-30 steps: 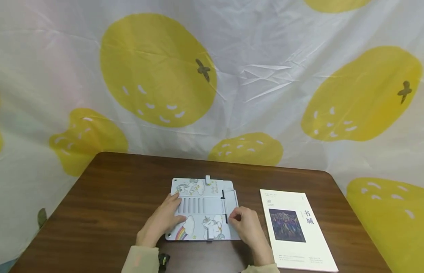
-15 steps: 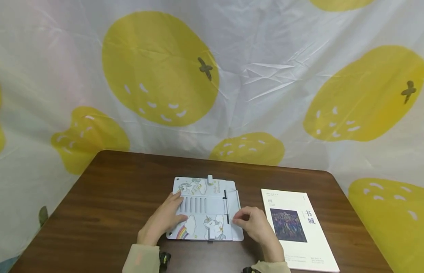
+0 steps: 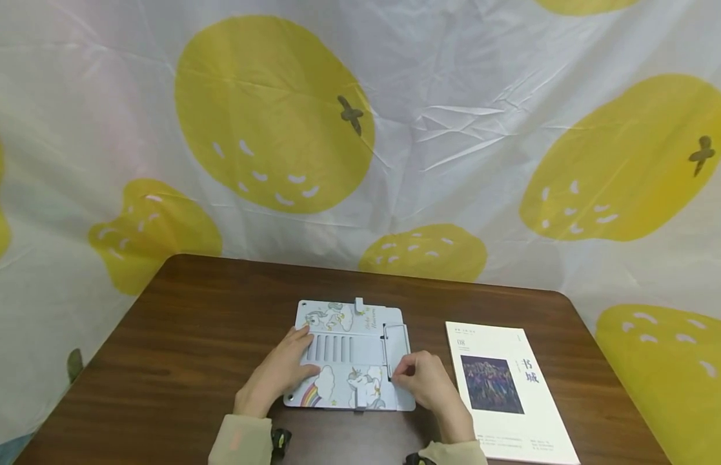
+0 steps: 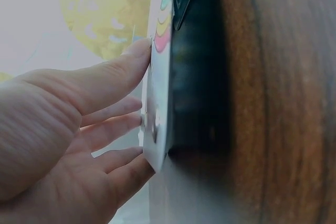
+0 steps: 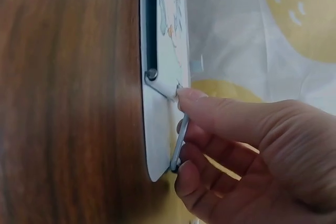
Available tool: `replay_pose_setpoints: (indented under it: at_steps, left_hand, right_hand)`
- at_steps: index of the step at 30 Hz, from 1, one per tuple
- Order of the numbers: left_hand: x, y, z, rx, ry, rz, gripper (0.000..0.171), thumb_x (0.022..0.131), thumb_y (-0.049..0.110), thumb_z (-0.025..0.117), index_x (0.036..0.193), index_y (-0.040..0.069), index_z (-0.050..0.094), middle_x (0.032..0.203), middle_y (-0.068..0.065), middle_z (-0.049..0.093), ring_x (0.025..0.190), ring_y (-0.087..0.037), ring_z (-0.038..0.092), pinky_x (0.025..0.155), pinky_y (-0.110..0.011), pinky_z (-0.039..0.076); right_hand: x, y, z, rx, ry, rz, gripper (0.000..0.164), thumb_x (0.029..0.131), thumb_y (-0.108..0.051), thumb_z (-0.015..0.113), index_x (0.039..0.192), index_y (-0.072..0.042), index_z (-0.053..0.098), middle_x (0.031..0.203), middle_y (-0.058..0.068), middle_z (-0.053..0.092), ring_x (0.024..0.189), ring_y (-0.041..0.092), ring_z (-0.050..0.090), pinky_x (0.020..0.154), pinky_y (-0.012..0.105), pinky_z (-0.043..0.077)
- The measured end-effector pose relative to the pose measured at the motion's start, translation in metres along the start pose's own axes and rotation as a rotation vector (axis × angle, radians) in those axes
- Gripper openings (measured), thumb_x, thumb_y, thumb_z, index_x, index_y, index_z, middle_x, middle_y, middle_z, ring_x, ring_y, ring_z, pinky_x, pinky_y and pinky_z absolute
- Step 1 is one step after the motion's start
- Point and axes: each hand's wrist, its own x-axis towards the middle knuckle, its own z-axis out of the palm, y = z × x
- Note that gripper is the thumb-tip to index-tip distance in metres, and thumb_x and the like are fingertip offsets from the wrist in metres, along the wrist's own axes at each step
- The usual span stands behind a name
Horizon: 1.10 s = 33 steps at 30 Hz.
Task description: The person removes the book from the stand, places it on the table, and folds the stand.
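A pale book stand (image 3: 337, 349) with unicorn and rainbow prints lies flat on the table in the head view. My left hand (image 3: 279, 371) rests on its left side, thumb and fingers spread and touching its surface. In the left wrist view the left hand (image 4: 68, 108) has its fingertips against the printed plate (image 4: 161, 77). My right hand (image 3: 428, 381) is at the stand's right end, pinching its thin metal wire bracket. The right wrist view shows that bracket (image 5: 179, 142) between the thumb and fingers of the right hand (image 5: 247, 145), beside a hinge pin (image 5: 151, 74).
To the right of the stand lies a white-covered magazine (image 3: 511, 394) with a dark picture. The brown wooden table (image 3: 221, 297) reaches back to a white curtain (image 3: 441, 187) printed with yellow fruit. Page clips (image 3: 359, 306) stick up at the stand's edges.
My right hand moved slightly right, then a little back left, at the wire bracket. Less of the black slots shows beside it now. The left hand stays in place on the stand.
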Motion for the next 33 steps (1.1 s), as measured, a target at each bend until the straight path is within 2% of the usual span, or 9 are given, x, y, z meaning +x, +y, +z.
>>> replay_pose_setpoints:
  at_steps: [8, 18, 24, 30, 33]
  left_hand:
    - [0.001, -0.002, 0.003, -0.002, -0.001, 0.004, 0.06, 0.085, 0.017, 0.076, 0.134, -0.009, 0.052, 0.151, -0.021, 0.037, 0.142, -0.04, 0.024, 0.114, -0.051, 0.023]
    - [0.004, -0.001, 0.004, -0.01, 0.011, 0.02, 0.058, 0.086, 0.016, 0.075, 0.134, -0.008, 0.053, 0.15, -0.022, 0.037, 0.142, -0.041, 0.024, 0.113, -0.052, 0.024]
    - [0.003, -0.003, 0.002, -0.009, 0.007, 0.016, 0.058, 0.086, 0.015, 0.075, 0.133, -0.009, 0.053, 0.15, -0.022, 0.037, 0.142, -0.041, 0.024, 0.113, -0.052, 0.024]
    - [0.003, -0.005, 0.001, -0.023, 0.008, 0.023, 0.057, 0.086, 0.015, 0.075, 0.133, -0.01, 0.053, 0.15, -0.021, 0.038, 0.142, -0.04, 0.024, 0.114, -0.051, 0.023]
    - [0.003, -0.004, 0.002, -0.023, 0.009, 0.028, 0.057, 0.086, 0.014, 0.075, 0.133, -0.01, 0.053, 0.15, -0.022, 0.038, 0.142, -0.041, 0.025, 0.113, -0.052, 0.024]
  right_hand:
    - [-0.003, 0.002, -0.005, 0.032, -0.024, 0.048, 0.013, 0.079, -0.005, 0.077, 0.071, -0.013, 0.071, 0.069, -0.007, 0.062, 0.066, 0.011, 0.054, 0.061, 0.03, 0.047]
    - [-0.001, -0.002, -0.003, -0.02, -0.015, 0.022, 0.018, 0.076, 0.001, 0.073, 0.067, -0.013, 0.066, 0.062, -0.006, 0.056, 0.061, 0.012, 0.05, 0.055, 0.028, 0.043]
    - [-0.001, -0.009, -0.001, -0.021, -0.052, 0.046, 0.019, 0.076, 0.002, 0.074, 0.066, -0.012, 0.065, 0.062, -0.005, 0.055, 0.061, 0.013, 0.049, 0.054, 0.028, 0.043]
    - [-0.004, -0.009, -0.004, -0.02, -0.063, 0.01, 0.016, 0.076, -0.001, 0.074, 0.067, -0.011, 0.067, 0.064, -0.005, 0.057, 0.061, 0.012, 0.05, 0.055, 0.028, 0.044]
    - [-0.004, -0.007, -0.007, -0.005, -0.067, 0.01, 0.011, 0.078, -0.005, 0.075, 0.072, -0.011, 0.069, 0.067, -0.006, 0.059, 0.063, 0.011, 0.052, 0.058, 0.029, 0.046]
